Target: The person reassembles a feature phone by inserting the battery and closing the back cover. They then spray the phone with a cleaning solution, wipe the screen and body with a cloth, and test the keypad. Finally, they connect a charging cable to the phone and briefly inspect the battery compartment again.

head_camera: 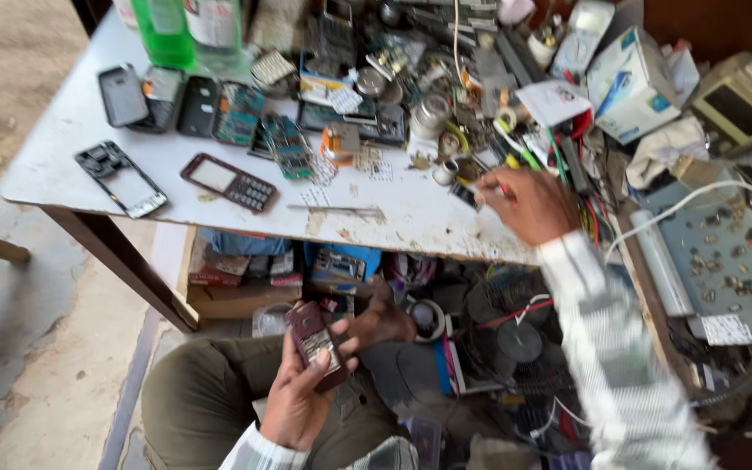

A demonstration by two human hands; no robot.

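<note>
My left hand [293, 396] is low over my lap, closed around a small dark red mobile phone [317, 345] whose open back shows a pale panel. My right hand [528, 204] reaches out over the white table's [71, 122] front right part, fingers pinched on a thin red-tipped tool [500, 188] among loose parts; the hand is blurred. A maroon keypad phone [228, 182] lies flat on the table to the left. A pair of tweezers [334, 209] rests near the table's front edge.
Phone shells and circuit boards [238, 113] line the table's back. A black phone frame [121, 178] lies at front left. Green bottles [164, 30] stand far left. Wires, boxes and a blue-grey tray [715, 252] crowd the right. Clutter fills the space under the table.
</note>
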